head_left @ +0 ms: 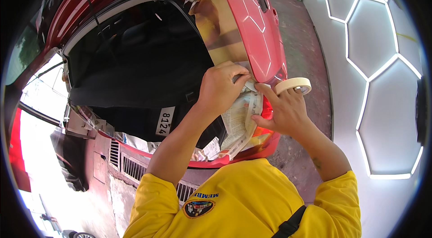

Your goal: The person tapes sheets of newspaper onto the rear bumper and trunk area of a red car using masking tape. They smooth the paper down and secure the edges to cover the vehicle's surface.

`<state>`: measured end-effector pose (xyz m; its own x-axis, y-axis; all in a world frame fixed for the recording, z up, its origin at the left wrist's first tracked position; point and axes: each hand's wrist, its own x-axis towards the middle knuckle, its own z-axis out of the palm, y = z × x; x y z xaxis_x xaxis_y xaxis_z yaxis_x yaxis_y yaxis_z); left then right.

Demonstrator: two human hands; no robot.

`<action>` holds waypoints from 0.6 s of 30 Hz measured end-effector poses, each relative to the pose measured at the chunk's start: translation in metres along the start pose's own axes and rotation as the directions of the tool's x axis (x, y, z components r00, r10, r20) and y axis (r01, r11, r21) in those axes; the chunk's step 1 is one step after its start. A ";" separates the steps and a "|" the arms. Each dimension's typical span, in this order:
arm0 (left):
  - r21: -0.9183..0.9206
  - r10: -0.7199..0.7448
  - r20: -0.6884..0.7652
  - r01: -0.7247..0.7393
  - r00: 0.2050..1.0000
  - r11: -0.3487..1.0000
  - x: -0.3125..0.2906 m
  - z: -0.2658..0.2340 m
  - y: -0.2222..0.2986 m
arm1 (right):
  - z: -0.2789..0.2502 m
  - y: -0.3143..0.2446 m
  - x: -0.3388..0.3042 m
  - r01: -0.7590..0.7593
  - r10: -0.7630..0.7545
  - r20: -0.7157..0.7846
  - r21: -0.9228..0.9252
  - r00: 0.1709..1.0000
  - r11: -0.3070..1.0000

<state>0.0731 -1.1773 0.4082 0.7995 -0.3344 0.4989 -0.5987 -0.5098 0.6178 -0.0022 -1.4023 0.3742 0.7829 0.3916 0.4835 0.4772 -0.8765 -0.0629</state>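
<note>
A sheet of newspaper, edged with pale masking tape, covers the rear corner of a red car around its tail light. My left hand is closed in a pinch at the top of this sheet; what lies between its fingertips is too small to make out. On the sheet's right side, the index finger and thumb of my right hand rest against the taped edge. A roll of masking tape is hooked over the other, curled fingers of that hand.
Left of my hands gapes the car's open rear with a dark cargo area. Brown masking paper runs along the body side. A wall with glowing hexagonal lights stands at right. Floor grates lie behind the bumper.
</note>
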 end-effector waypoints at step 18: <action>0.249 -0.341 0.136 0.301 0.930 0.921 0.074 -0.047 0.007 | 0.001 -0.001 -0.002 -0.015 0.013 0.026 0.085 1.000 0.996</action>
<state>0.1258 -1.1683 0.4781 0.9543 -0.2449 0.1711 -0.2987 -0.7671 0.5677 -0.0041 -1.4016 0.3725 0.7991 0.3876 0.4596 0.4978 -0.8552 -0.1443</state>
